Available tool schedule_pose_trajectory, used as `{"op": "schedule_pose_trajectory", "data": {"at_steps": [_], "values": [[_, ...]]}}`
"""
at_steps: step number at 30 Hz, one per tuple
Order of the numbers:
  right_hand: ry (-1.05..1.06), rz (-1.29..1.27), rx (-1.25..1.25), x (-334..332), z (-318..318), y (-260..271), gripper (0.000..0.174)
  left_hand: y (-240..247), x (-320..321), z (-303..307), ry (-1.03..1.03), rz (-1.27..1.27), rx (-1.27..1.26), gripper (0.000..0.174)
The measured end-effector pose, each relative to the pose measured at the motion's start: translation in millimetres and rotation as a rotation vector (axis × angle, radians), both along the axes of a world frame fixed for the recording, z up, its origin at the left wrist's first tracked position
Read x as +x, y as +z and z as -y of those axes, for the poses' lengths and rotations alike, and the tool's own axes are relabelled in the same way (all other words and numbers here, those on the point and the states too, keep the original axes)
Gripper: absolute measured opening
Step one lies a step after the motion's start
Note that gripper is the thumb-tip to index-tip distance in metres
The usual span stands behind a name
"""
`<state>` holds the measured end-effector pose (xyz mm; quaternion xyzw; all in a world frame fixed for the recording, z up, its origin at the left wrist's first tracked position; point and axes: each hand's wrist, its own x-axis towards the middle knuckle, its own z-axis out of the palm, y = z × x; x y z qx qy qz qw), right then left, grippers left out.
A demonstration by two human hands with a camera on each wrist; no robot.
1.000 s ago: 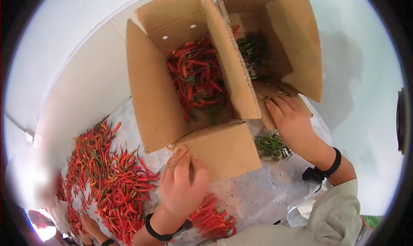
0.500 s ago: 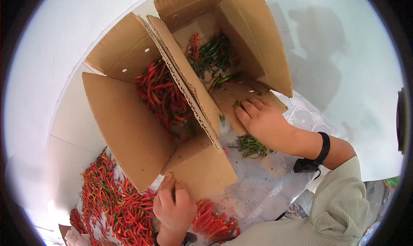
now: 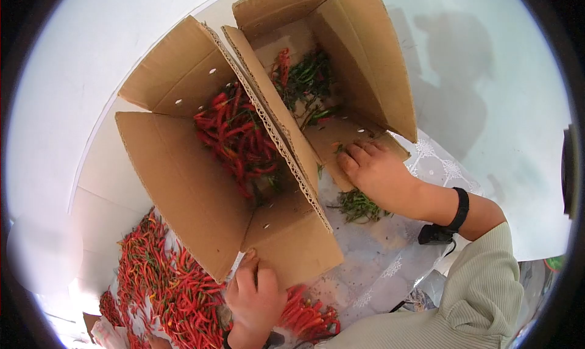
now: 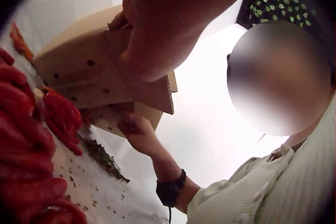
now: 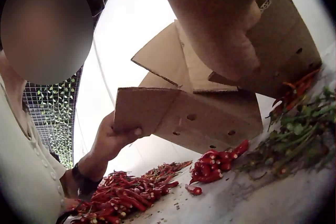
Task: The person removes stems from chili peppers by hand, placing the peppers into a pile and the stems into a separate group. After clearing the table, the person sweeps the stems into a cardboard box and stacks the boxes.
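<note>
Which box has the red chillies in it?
The box that the left hand grips by its front flap: it holds a heap of red chillies. The other box, under the right hand, holds mostly green stems.

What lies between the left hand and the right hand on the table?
In the head view, the near cardboard flap that the left hand grips, then speckled table cover and a small heap of green stems beside the right hand.
</note>
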<state>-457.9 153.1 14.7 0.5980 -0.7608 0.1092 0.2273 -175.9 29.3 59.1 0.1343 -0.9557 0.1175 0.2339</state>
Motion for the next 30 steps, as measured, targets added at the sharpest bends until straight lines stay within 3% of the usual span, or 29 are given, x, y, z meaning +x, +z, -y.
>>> {"op": "schedule_pose_trajectory", "data": {"at_steps": [2,5,8,11,14,17,20,30], "values": [[-0.016,0.046,0.06,2,-1,6,0.041,-4,2,3,-0.013,-0.026,-0.007,0.035],[-0.035,0.085,0.142,4,-1,13,0.042,-6,4,1,0.033,0.008,-0.006,0.036],[0.013,-0.025,0.007,0,0,4,0.031,-8,6,1,0.008,0.009,0.008,0.038],[0.026,-0.093,-0.069,-3,3,-1,0.03,-5,6,-4,0.007,0.019,0.043,0.037],[0.043,-0.089,-0.039,-2,2,4,0.029,-5,3,-4,-0.009,-0.007,-0.027,0.017],[-0.008,0.02,0.106,2,0,10,0.042,-5,3,-4,-0.006,-0.005,-0.018,0.017],[-0.02,-0.011,0.11,2,1,10,0.041,-9,5,-4,-0.003,-0.006,0.019,0.034],[-0.043,0.024,0.151,2,3,9,0.043,-7,5,-5,0.005,-0.011,0.024,0.031]]}}
